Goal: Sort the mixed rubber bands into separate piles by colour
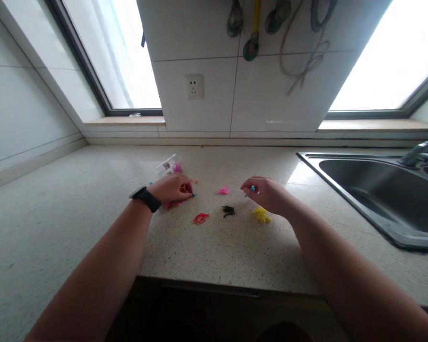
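My left hand (175,186), with a dark watch (146,197) on its wrist, is closed in a pinch over a mixed heap of small coloured bands (174,204). A small blue piece (194,195) shows at its fingertips. My right hand (266,192) is also pinched, low over the counter. Small light-blue bands (253,189) show beneath its fingers; whether any are held is hidden. Between and near the hands lie separate little piles: pink bands (224,190), black bands (228,211), red bands (201,218) and yellow bands (261,215).
Behind my left hand lies a clear plastic package (169,165) with something pink in it. A steel sink (364,190) with a faucet (423,149) is set into the speckled counter (199,256) at right. The tiled wall has a socket (194,86) and hanging pipes.
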`<state>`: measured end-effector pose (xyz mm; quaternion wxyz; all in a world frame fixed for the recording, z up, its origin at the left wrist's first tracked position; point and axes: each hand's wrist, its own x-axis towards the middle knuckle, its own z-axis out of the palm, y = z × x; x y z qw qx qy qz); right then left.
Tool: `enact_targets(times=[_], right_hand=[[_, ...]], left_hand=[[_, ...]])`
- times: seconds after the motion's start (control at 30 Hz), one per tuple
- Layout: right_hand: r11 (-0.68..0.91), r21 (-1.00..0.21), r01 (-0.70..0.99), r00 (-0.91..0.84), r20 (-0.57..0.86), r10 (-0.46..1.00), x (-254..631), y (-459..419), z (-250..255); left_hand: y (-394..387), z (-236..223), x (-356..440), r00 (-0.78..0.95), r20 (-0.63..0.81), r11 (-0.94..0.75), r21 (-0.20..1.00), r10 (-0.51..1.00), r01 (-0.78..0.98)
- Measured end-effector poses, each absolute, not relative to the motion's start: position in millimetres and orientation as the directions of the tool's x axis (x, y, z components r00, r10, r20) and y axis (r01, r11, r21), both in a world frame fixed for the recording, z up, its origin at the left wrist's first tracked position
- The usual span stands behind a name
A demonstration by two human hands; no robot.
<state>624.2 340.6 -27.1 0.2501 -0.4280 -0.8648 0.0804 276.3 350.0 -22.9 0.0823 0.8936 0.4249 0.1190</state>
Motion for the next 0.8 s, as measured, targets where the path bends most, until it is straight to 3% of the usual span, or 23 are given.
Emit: enact_targets(times=[0.5,0.8], right_hand=[[0.648,-0.367,0.668,-0.524,0.386,0.759,623.2,339.2,-26.3],[0.644,-0.368,0.671,-0.527,0.375,0.763,623.3,339.2,-26.2]], left_hand=[[350.6,-20.3,277.1,0.639,0.112,-0.641,0.286,0.761,0.713],[349.8,-21.3,281.8,0.651,0.172,-0.67,0.283,0.739,0.686]])
